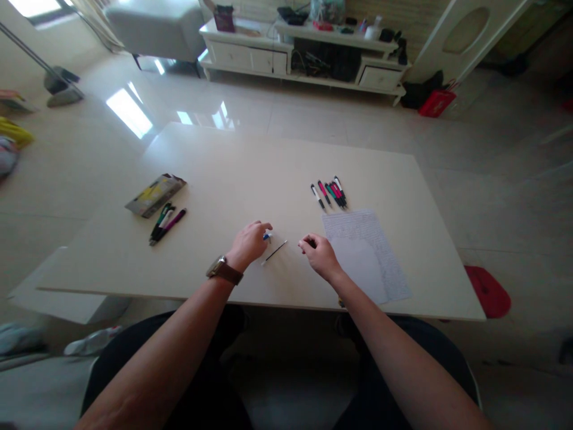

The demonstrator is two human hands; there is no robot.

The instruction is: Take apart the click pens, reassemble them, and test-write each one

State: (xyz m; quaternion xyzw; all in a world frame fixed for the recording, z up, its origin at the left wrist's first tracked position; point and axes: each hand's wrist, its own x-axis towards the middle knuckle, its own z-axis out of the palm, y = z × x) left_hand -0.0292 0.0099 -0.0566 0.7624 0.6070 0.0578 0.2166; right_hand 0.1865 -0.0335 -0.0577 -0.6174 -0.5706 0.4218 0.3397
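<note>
My left hand, with a watch on its wrist, is low over the table, its fingers curled around a small blue-and-white pen part that shows below the fingertips. Between my hands a thin dark pen refill with a pale tip lies slantwise on the tabletop. My right hand is closed in a pinch just right of the refill, beside the paper. Something small and dark may be within its fingers, but I cannot make it out.
Several pens lie behind the written sheets of paper. On the left, more pens lie by an opened grey-and-yellow box. The white table's front edge is close to my lap. A red stool stands at right.
</note>
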